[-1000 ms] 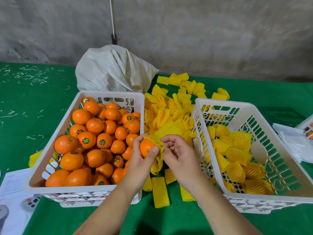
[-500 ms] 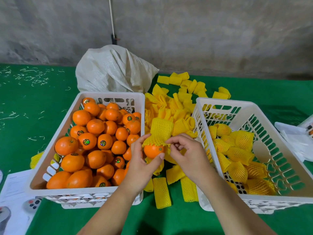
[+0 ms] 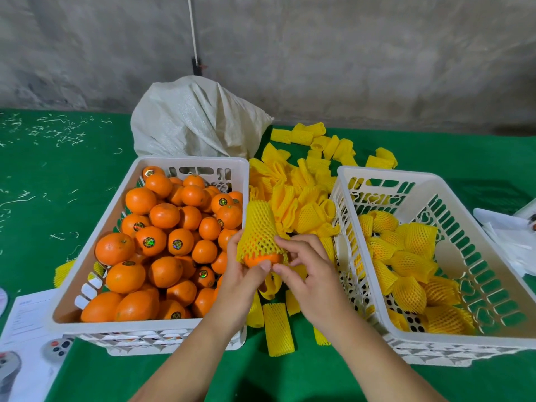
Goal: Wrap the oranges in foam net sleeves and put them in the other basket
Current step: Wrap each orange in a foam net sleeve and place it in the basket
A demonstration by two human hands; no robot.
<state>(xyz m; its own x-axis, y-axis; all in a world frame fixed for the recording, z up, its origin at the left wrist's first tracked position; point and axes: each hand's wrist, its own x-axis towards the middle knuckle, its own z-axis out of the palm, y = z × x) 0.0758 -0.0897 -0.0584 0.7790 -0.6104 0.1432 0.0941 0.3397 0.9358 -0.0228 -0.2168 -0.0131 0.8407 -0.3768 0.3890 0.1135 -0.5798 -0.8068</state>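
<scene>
Centre of the frame: the left hand cups an orange from the left and below, thumb pressed on its exposed lower face. A yellow foam net sleeve covers the upper part of the fruit; its unfilled end stands upward. The right hand meets the sleeve from the right, its fingers curled and pinching the lower rim of the net (index on the mesh, thumb below).

Left of the hands, a white basket holds bare oranges, several with round stickers. At right, a second white basket contains wrapped oranges. Loose yellow sleeves are heaped on the green surface between the baskets. A white woven sack stands behind the left basket, in the upper centre. Printed paper lies at lower left.
</scene>
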